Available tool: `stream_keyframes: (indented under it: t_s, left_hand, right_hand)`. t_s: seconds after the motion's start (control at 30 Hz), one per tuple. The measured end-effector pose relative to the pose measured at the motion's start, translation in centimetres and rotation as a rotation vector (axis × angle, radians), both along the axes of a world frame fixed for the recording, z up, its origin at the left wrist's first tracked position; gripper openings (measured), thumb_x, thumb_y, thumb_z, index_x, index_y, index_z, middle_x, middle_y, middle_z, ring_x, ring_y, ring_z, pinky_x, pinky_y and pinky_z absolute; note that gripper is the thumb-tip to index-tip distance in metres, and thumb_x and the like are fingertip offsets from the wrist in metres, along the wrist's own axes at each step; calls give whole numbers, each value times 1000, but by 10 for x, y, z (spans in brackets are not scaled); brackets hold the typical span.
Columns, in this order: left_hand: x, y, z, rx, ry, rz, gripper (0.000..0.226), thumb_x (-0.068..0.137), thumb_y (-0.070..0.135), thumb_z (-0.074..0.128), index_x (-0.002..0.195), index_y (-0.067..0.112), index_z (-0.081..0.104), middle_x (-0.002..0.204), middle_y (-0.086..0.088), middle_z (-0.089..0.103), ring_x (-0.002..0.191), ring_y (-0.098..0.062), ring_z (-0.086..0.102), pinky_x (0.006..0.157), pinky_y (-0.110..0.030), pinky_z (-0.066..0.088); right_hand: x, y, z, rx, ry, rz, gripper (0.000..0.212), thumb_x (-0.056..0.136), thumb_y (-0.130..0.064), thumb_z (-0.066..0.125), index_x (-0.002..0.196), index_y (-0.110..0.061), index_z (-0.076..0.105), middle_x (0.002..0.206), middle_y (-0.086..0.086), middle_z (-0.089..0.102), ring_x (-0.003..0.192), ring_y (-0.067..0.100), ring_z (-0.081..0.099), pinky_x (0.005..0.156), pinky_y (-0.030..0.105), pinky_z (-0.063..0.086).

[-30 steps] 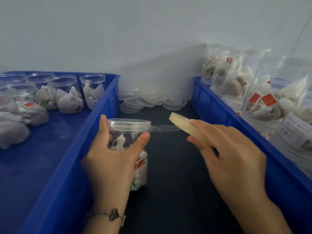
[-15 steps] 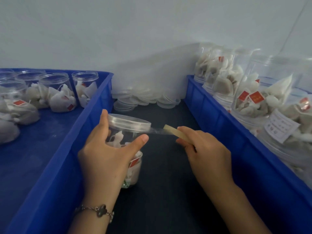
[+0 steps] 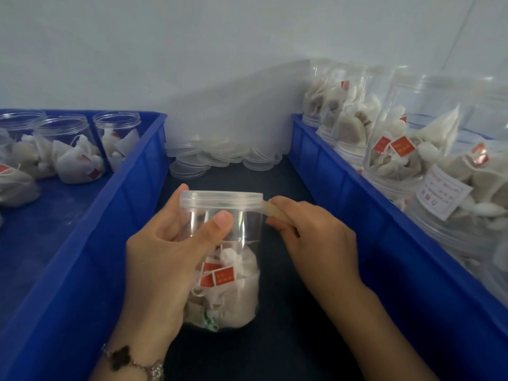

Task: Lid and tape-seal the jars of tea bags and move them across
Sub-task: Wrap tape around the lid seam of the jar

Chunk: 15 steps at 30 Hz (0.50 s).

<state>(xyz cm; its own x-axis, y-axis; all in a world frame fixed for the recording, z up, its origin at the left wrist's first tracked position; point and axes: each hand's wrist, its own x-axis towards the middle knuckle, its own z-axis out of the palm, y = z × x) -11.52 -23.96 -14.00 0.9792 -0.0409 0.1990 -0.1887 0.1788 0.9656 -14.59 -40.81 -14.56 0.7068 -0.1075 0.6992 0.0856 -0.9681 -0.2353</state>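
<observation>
**Jar between two bins, lids behind**

The left hand (image 3: 162, 259) holds a jar (image 3: 222, 257) with tea bags (image 3: 233, 287) in it and a lid (image 3: 221, 198) on it. To that hand's left lies a bin (image 3: 82, 243) holding open jars (image 3: 66, 149). The right hand (image 3: 313, 237) holds a roll of tape (image 3: 275, 213) against the jar's right side. To its right, another bin (image 3: 384, 243) holds lidded jars (image 3: 412, 138). Behind both hands lies a heap of loose lids (image 3: 220, 158).

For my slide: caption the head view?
Left hand holds lidded jar; right hand presses tape roll beside lid.
</observation>
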Motion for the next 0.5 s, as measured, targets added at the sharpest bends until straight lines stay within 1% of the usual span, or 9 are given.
stream_keyframes:
  t_s: [0.07, 0.13, 0.23, 0.3, 0.37, 0.4, 0.43, 0.47, 0.5]
  left_hand:
    - [-1, -1, 1, 14, 6, -48, 100, 31, 52, 72, 128, 33, 54, 93, 22, 71, 82, -4, 70, 56, -16, 55]
    - [0, -2, 0, 43, 23, -125, 95, 34, 50, 73, 126, 35, 55, 99, 21, 70, 90, -5, 69, 66, -21, 57]
    - [-3, 0, -1, 78, 13, -241, 90, 41, 51, 71, 128, 38, 52, 105, 26, 67, 100, -2, 65, 79, -24, 52]
    - [-1, -5, 1, 116, 4, -278, 82, 48, 53, 66, 127, 42, 48, 101, 34, 65, 99, 6, 62, 76, -16, 49]
    - [7, -13, 0, 156, 3, -273, 60, 65, 46, 63, 122, 40, 46, 99, 25, 68, 91, 12, 62, 64, -7, 47]
    - [9, -16, 1, 141, 38, -250, 49, 75, 41, 64, 120, 38, 45, 103, 18, 68, 92, 10, 63, 61, -8, 47]
    - [9, -17, 1, 133, 57, -236, 43, 81, 43, 63, 121, 35, 48, 107, 13, 68, 94, 4, 64, 61, -12, 48]
    - [7, -17, 0, 137, 38, -246, 43, 77, 55, 58, 116, 38, 52, 107, 14, 69, 94, 0, 66, 63, -14, 50]
    - [2, -15, -1, 156, -3, -255, 56, 66, 70, 51, 115, 42, 52, 105, 18, 68, 93, 1, 66, 66, -16, 51]
  right_hand:
    - [0, 1, -1, 0, 20, -14, 19, 86, -28, 63, 103, -20, 70, 69, -2, 62, 58, 19, 56, 44, 31, 44]
    - [-1, 2, -3, -18, 15, -30, 17, 83, -20, 68, 100, -17, 71, 67, 0, 62, 56, 20, 55, 43, 27, 37]
    - [-3, 7, -4, -16, 26, -54, 20, 79, -13, 69, 99, -15, 72, 66, 1, 62, 54, 18, 54, 43, 26, 36]
    - [-3, 9, -4, 3, 39, -63, 19, 79, -14, 70, 98, -15, 73, 66, 1, 63, 55, 18, 55, 44, 27, 38]
    - [-4, 11, -3, 20, 35, -78, 20, 79, -15, 71, 98, -16, 73, 66, 1, 63, 56, 18, 56, 45, 28, 40]
    - [-5, 13, -2, 27, 31, -90, 22, 79, -16, 72, 100, -16, 73, 66, 0, 64, 56, 18, 57, 46, 28, 41]
    - [-7, 14, -2, 34, 22, -100, 25, 78, -16, 72, 103, -16, 72, 66, 0, 64, 56, 18, 57, 46, 28, 41]
    - [-8, 16, 0, 43, 11, -102, 28, 78, -16, 72, 106, -17, 71, 65, 0, 64, 55, 18, 57, 45, 28, 40]
    - [-9, 18, 2, 59, 8, -100, 30, 79, -17, 72, 109, -18, 69, 66, -1, 63, 56, 17, 56, 45, 27, 39]
